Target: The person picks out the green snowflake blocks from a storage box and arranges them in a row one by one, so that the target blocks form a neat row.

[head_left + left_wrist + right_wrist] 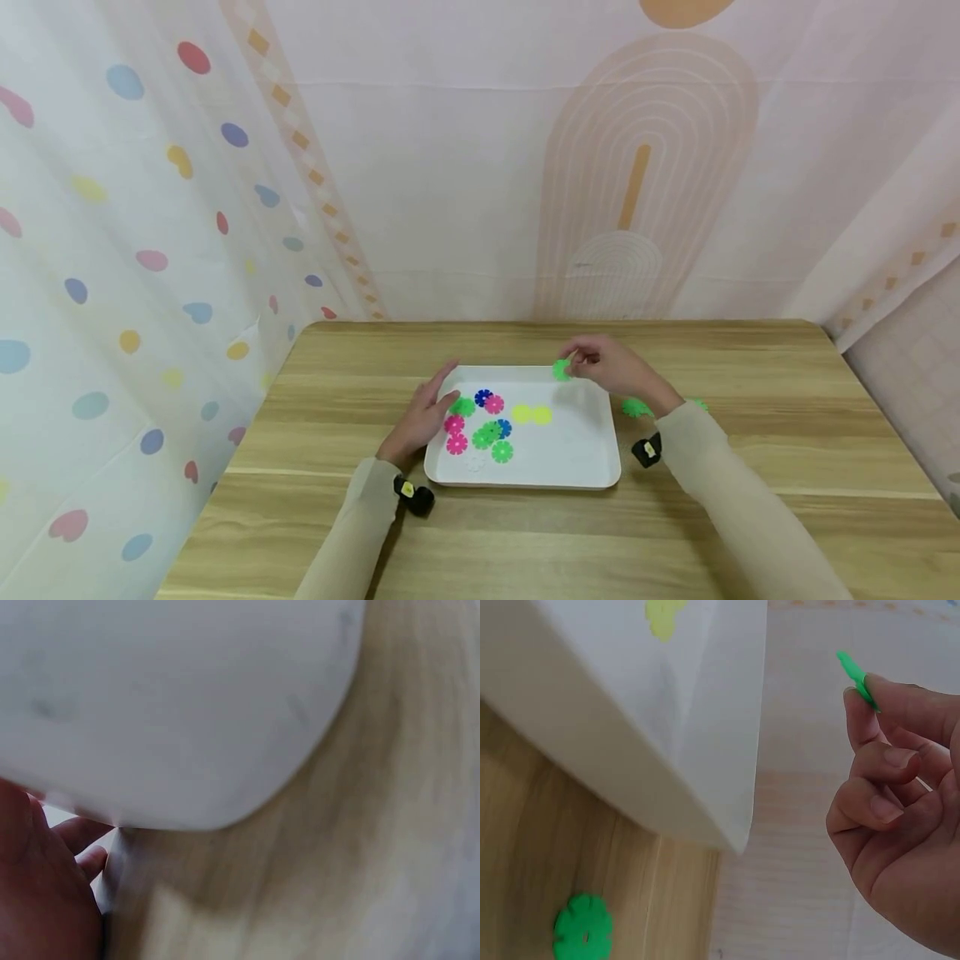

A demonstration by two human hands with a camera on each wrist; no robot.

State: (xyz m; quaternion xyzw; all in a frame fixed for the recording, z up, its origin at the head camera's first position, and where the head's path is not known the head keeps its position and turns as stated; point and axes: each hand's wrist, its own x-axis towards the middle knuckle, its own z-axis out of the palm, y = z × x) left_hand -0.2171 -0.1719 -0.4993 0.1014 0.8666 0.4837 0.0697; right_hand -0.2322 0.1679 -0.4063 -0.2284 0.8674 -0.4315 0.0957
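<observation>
A wooden surface (pixel 750 517) with pale grain fills the near part of the scene, its far corners rounded. Behind it hangs a pale pink curtain (pixel 465 192) printed with tan arches. On the left hangs a white curtain (pixel 112 275) dotted with pink, blue and yellow spots. At the far right a bit of tiled wall (pixel 915 367) shows. The light is soft and even.

A wooden desk (pixel 750 467) is standing before pale curtains (pixel 480 167); the left curtain (pixel 112 250) is showing coloured dots, the back one is showing orange arches. A green flower disc (pixel 633 407) is lying on the desk beside the tray's right edge
</observation>
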